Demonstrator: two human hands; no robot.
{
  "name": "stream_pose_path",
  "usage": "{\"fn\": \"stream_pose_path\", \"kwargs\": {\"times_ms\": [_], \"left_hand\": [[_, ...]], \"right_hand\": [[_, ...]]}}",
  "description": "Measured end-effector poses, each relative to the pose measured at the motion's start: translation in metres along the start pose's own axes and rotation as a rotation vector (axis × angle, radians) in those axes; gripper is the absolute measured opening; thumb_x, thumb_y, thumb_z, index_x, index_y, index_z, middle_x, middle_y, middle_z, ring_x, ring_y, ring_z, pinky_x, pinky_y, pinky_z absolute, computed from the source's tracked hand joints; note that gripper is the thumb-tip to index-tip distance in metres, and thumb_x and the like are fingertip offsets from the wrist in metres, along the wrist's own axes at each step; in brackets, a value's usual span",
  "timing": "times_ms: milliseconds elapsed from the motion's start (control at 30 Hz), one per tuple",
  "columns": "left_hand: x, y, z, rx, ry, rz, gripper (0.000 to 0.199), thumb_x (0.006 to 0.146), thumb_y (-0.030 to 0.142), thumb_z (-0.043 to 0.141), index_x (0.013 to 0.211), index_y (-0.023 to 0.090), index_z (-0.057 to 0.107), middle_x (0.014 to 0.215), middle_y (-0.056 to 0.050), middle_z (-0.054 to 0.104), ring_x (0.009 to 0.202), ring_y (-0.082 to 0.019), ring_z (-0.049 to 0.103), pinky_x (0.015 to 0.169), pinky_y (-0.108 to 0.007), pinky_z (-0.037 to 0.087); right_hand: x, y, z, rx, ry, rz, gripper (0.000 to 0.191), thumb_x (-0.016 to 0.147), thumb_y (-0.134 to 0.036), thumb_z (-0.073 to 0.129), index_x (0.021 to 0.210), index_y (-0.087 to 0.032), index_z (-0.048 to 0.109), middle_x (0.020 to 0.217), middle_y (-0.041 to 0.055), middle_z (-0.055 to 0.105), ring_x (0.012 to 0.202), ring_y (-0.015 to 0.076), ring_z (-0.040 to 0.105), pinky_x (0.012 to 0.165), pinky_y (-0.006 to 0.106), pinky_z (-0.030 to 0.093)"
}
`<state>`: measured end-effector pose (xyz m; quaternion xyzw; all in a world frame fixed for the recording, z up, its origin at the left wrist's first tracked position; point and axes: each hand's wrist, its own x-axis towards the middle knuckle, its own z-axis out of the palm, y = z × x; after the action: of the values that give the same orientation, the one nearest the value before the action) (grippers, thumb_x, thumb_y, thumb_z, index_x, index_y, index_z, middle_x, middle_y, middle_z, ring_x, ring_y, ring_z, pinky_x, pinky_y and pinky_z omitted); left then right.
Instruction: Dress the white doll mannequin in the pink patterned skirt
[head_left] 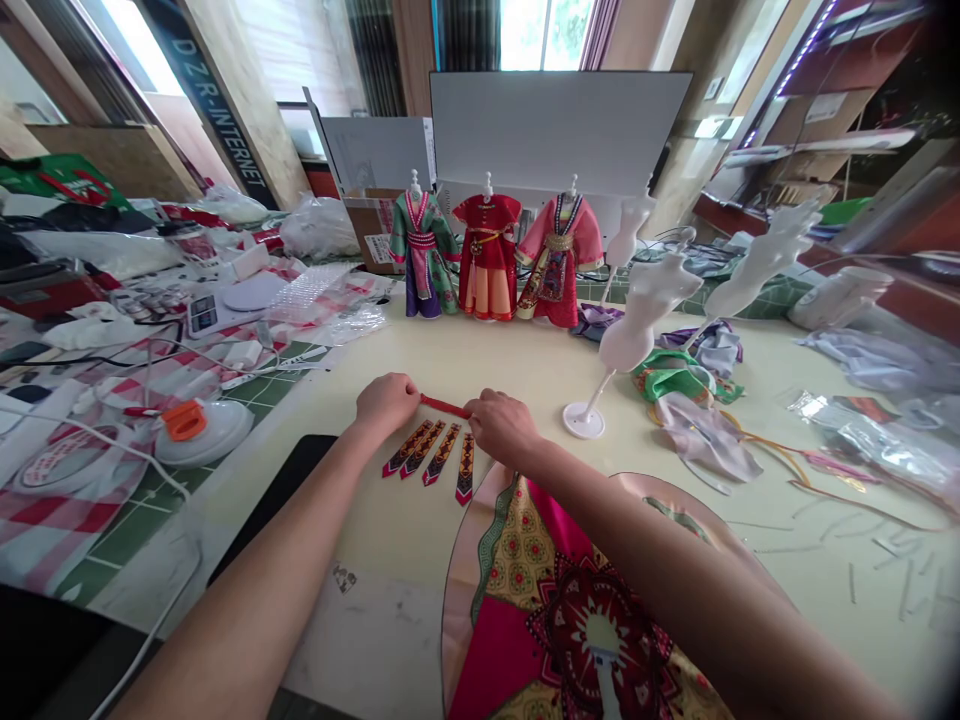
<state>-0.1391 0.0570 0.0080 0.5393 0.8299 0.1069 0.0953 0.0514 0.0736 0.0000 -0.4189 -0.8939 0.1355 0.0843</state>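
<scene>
My left hand [388, 402] and my right hand [499, 422] hold the two ends of a narrow red strip [444, 406], stretched between them just above the table. The fingers of both hands are closed on it. Right below the strip, several patterned cloth strips with pointed pink tips [437, 455] lie fanned out on the table. A round patterned fabric piece [517, 560] in pink, gold and dark red spreads under my right forearm, which hides part of it.
Three small dressed mannequins [488, 250] stand at the back. A bare white mannequin [637, 310] is right of my hands, with cloth scraps [705, 435] beyond. A black mat [277, 500] lies under my left forearm; plastic bags and cables crowd the left side.
</scene>
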Motion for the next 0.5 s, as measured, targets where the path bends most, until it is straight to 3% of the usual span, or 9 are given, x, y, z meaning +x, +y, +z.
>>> {"fn": "stream_pose_path", "kwargs": {"times_ms": [300,500], "left_hand": [[0.012,-0.008,0.005,0.015,0.013,-0.07,0.021,0.067,0.023,0.055,0.085,0.022,0.067,0.092,-0.007,0.071,0.082,-0.024,0.063,0.063,-0.028,0.044],[0.008,-0.009,0.004,-0.042,0.008,-0.033,0.022,0.069,0.026,0.055,0.088,0.023,0.067,0.09,-0.002,0.072,0.077,-0.018,0.063,0.058,-0.024,0.042]], "right_hand": [[0.0,0.0,0.0,-0.15,-0.02,-0.075,0.026,0.089,-0.02,0.04,0.092,-0.019,0.066,0.099,0.0099,0.06,0.089,0.0217,0.057,0.071,0.03,0.043],[-0.001,0.0,0.001,-0.176,-0.016,-0.082,0.025,0.089,-0.02,0.04,0.093,-0.019,0.065,0.099,0.0097,0.06,0.087,0.0218,0.057,0.07,0.03,0.043]]}}
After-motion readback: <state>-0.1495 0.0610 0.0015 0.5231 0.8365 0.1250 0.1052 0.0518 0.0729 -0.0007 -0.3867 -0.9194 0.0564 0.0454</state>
